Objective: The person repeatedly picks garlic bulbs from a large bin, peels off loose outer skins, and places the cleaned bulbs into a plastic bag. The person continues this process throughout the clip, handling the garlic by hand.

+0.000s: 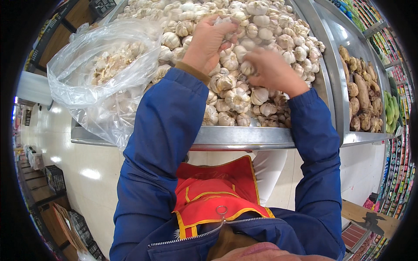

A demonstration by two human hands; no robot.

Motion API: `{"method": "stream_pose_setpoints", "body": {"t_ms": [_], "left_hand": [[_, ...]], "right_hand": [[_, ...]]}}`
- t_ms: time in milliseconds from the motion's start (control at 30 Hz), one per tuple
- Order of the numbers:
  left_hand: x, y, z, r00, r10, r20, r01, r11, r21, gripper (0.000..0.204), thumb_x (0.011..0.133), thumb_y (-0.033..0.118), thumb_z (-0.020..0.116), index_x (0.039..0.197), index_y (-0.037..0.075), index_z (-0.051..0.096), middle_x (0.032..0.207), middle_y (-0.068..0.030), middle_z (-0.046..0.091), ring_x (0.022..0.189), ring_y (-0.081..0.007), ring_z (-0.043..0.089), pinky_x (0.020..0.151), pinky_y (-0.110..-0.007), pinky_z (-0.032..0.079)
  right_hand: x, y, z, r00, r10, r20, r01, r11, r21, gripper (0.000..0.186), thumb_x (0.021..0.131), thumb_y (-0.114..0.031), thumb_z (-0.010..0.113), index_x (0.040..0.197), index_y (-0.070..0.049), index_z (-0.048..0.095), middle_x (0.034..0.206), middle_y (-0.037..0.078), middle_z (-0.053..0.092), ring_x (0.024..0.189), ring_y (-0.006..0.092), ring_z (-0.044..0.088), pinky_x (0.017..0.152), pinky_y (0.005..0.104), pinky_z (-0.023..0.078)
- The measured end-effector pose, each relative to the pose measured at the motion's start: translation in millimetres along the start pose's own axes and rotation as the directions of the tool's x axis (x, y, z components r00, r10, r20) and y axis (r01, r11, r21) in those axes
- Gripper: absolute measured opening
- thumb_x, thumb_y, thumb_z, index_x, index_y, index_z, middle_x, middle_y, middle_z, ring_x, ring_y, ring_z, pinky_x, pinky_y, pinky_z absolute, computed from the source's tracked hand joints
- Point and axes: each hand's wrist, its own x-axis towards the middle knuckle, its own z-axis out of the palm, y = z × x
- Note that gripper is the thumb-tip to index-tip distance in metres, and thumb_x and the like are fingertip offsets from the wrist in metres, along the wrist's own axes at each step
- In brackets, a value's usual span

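A metal bin (244, 135) is heaped with white garlic bulbs (237, 99). Over the heap, my left hand (210, 41) is raised with its fingers curled closed; something pale shows at the fingertips, too unclear to name. Just right of it, my right hand (275, 71) is smeared by motion. Its fingers close round a garlic bulb (247, 68), low over the heap. To the left, a clear plastic bag (72, 69) lies spread open on the bin's corner, with loose papery garlic skins (114, 63) in it.
Right of the garlic, past a metal divider (332, 69), brown root vegetables (361, 89) fill another bin, with long green vegetables (391, 108) beyond. Black crates (55, 178) and wooden shelving stand at the left. Packed shelves line the right edge. A red apron (217, 178) hangs before me.
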Motion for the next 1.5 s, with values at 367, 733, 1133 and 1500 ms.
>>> {"method": "stream_pose_setpoints", "body": {"t_ms": [367,733,1133,1500], "left_hand": [[-0.8,-0.8,1.0,1.000,0.015,0.009,-0.015,1.000,0.020,0.019,0.084,0.004,0.064,0.103,0.001,0.060,0.092,-0.0066,0.066,0.071,-0.0111,0.062,0.050,-0.019,0.040],[5.7,-10.3,-1.2,1.000,0.015,-0.019,-0.015,1.000,0.000,0.023,0.082,0.006,0.066,0.104,0.006,0.060,0.094,-0.0019,0.068,0.078,-0.0091,0.064,0.061,-0.025,0.044],[6.5,-10.2,-1.9,1.000,0.002,0.014,-0.002,1.000,-0.017,0.022,0.081,0.004,0.066,0.102,0.006,0.059,0.090,-0.0034,0.067,0.074,-0.0093,0.063,0.060,-0.023,0.043],[1.6,-3.1,-1.7,1.000,-0.010,0.020,0.010,1.000,0.027,0.029,0.083,0.004,0.065,0.111,0.004,0.056,0.094,-0.0034,0.067,0.080,-0.0116,0.066,0.062,-0.024,0.046]], "right_hand": [[1.4,19.1,-12.3,1.000,-0.003,0.019,-0.001,0.977,0.213,0.036,0.073,-0.005,0.072,0.108,-0.007,0.065,0.103,0.009,0.062,0.096,0.0300,0.060,0.081,0.0407,0.050],[-1.9,6.1,-6.8,0.946,-0.003,0.323,0.046,0.991,-0.127,0.048,0.063,-0.013,0.078,0.109,-0.015,0.064,0.097,0.005,0.065,0.097,0.0259,0.059,0.093,0.0378,0.037],[2.6,3.3,2.4,0.975,-0.062,0.215,0.076,0.996,-0.055,0.029,0.067,-0.015,0.077,0.095,-0.014,0.068,0.077,0.004,0.067,0.091,0.0263,0.060,0.094,0.0379,0.037],[6.5,14.3,13.3,0.992,-0.128,0.004,0.128,0.992,0.021,0.016,0.070,-0.012,0.075,0.086,-0.010,0.073,0.073,0.012,0.066,0.069,0.0266,0.062,0.079,0.0348,0.048]]}}
